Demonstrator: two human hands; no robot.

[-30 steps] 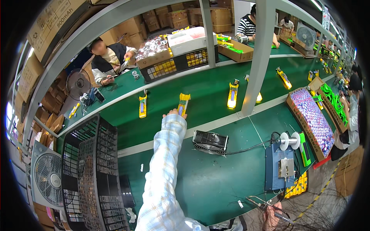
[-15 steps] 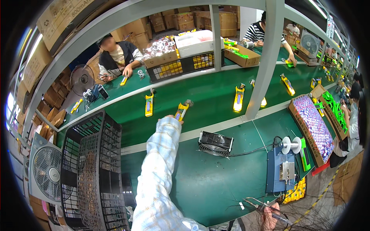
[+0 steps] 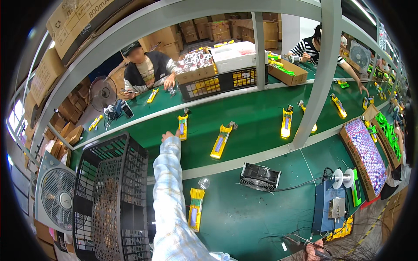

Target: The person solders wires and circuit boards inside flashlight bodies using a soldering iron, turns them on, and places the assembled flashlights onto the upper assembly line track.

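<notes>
My left hand point(image 3: 170, 135) reaches over the green belt, fingers stretched out at the left edge of a yellow flashlight housing point(image 3: 183, 125); whether it touches is hard to tell. Right of it lies another yellow housing point(image 3: 220, 142), with a purple cylinder inside and a silvery lamp cup at its far end. Beside my left forearm, a third housing point(image 3: 196, 209) rests on the near table with a clear round lens piece point(image 3: 203, 183) at its top. At the lower edge my right hand point(image 3: 315, 251) is closed round a soldering iron, partly cut off and crossed by hair.
A black crate point(image 3: 126, 182) and a grey fan point(image 3: 60, 198) stand at the left. On the table are a small black fan point(image 3: 260, 177) and a blue soldering station point(image 3: 324, 213) with a solder spool. A grey post point(image 3: 315, 82) rises mid-right. Two co-workers sit across the belt.
My left hand has let go of one yellow housing, left on the belt, and moved left to another. The housing on the near table has come into view beside my forearm. The view has shifted.
</notes>
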